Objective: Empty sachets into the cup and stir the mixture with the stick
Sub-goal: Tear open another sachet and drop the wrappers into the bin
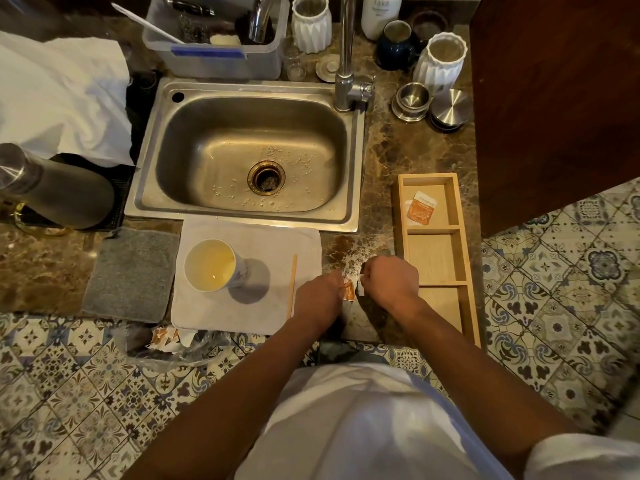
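Now I look down at my two hands over the brown stone counter (374, 161), in front of the sink (249, 157). My left hand (320, 294) and my right hand (389, 277) are close together, with a small gap between them. In that gap is an orange and white sachet (349, 292). Both hands are closed tight on it, one on each side. A thin white bit sticks out by my right hand, so the top looks partly torn, but I cannot tell for sure.

The cup (211, 265) stands to the left of my hands on a white cloth (263, 251). It is white and has pale yellow water in it. The stick (292, 285) lies flat on the same cloth, between the cup and my left hand. It does not touch the cup. My left hand is just beside its near end.

To the right of my hands is a long wooden tray (457, 258) with three boxes in it. One more orange sachet (420, 207) lies in the far box. The middle box and the near box look bare.

A gray mat (131, 271) lies left of the cloth. A dark bottle (59, 188) lies on its side near the left edge. Below the counter edge, some torn orange wrappers (166, 337) sit in a clear bag (194, 351) by the tiled floor (86, 410).
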Available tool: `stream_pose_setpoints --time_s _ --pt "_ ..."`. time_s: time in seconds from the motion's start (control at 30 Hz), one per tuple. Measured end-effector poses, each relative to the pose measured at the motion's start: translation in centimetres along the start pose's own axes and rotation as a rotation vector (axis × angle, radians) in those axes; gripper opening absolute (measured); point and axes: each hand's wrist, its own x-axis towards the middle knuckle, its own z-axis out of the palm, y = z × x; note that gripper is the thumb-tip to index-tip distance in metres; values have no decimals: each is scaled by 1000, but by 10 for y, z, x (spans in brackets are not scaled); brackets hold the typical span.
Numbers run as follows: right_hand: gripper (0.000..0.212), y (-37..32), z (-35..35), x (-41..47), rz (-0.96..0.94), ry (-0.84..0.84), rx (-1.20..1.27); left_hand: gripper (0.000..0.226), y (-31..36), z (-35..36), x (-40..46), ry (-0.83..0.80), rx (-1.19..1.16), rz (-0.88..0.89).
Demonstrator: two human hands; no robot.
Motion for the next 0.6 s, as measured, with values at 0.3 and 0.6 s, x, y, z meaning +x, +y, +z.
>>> stream_pose_setpoints --time_s 0.3,0.6 --pt "21 2 -9 -6 -8 -29 98 20 -5 -3 -8 40 -27 -3" --pt "15 10 -44 -5 32 73 282 21 -7 -23 -6 184 -253 25"
